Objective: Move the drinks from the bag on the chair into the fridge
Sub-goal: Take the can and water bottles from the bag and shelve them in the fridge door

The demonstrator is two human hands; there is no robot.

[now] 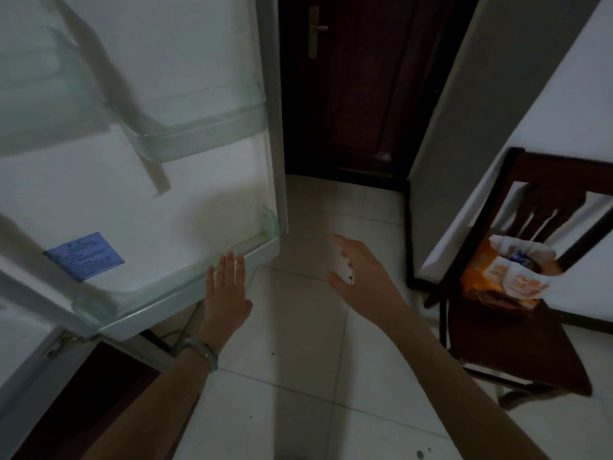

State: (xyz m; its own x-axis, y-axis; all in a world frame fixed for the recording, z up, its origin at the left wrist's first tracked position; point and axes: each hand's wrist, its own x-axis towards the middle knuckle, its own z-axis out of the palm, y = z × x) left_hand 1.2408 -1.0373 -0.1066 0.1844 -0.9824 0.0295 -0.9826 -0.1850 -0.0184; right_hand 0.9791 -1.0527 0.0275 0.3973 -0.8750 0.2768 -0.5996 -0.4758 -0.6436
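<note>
Drinks (pixel 522 260) are sitting in the bag (pixel 504 282), an orange and white plastic one, on the seat of a dark wooden chair (pixel 517 346) over at the right side of the scene. You can only just make out something dark and bluish poking up through the bag's open top, so I can't say how many are in there or what kind.

The fridge door (pixel 139 161) is swung wide open on the left, inner side facing us. It has a clear shelf (pixel 199 127) about halfway up and another clear shelf (pixel 185 293) along the bottom edge, plus a blue sticker (pixel 84 255) on the white lining just above that lower one.

The left hand (pixel 227 293) is flat with the fingers stretched out, fingertips resting right at the rim of the bottom shelf, not gripping anything. There's a pale bracelet (pixel 205 355) on that wrist.

The right hand (pixel 361 277) is out over the tiled floor (pixel 298 360), between the fridge door and the chair, well short of the bag. Fingers are loosely spread. There's something small and whitish at the palm, but it's too blurry to tell whether the hand is actually holding it.

Further back there's a dark wooden door (pixel 348 88) with a metal handle (pixel 315 29), shut. The whole room is pretty dim.
</note>
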